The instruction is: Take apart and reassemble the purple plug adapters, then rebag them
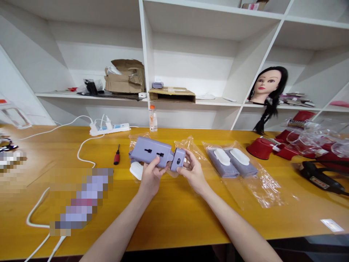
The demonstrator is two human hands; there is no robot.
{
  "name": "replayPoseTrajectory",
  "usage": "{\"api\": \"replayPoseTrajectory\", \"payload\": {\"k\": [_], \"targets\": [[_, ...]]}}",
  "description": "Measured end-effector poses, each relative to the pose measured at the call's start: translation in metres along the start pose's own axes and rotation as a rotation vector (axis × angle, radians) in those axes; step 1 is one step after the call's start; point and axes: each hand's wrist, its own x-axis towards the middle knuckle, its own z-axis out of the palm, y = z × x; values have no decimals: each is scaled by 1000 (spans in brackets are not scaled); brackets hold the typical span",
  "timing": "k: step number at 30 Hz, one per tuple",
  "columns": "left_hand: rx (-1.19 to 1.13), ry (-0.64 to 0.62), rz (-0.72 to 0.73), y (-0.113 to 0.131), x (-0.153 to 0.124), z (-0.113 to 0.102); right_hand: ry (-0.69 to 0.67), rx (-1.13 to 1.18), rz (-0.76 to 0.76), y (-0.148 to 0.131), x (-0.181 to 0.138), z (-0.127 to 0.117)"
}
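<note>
My left hand grips the lower edge of a purple-grey plastic case with two black keyhole slots in its face. At the case's right end, the fingers of my right hand close around a smaller purple-grey plastic block with a round dark hole. The two pieces meet or nearly touch at a narrow tab; I cannot tell whether they are joined. Below the case's left end lies a white oval part, partly covered. Clear plastic wrapping is spread behind my hands.
Two bagged purple-grey cases with white oval parts lie to the right. At left are a red-handled screwdriver, white cables and a power strip. Red cups and a black strapped object occupy the far right. Shelves stand behind.
</note>
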Motion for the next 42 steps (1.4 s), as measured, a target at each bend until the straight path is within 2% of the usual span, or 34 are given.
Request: {"api": "replayPoseTrajectory", "payload": {"k": [11, 25, 33, 42], "targets": [[-1, -32, 6, -2, 1, -2, -30, 22, -23, 1, 1, -1], [53, -33, 106, -7, 1, -4, -85, 12, -23, 0, -1, -2], [23, -17, 127, -13, -3, 0, -91, 35, 2, -12, -6, 8], [11, -14, 90, -12, -6, 1, -149, 4, 49, -17, -6, 3]]}}
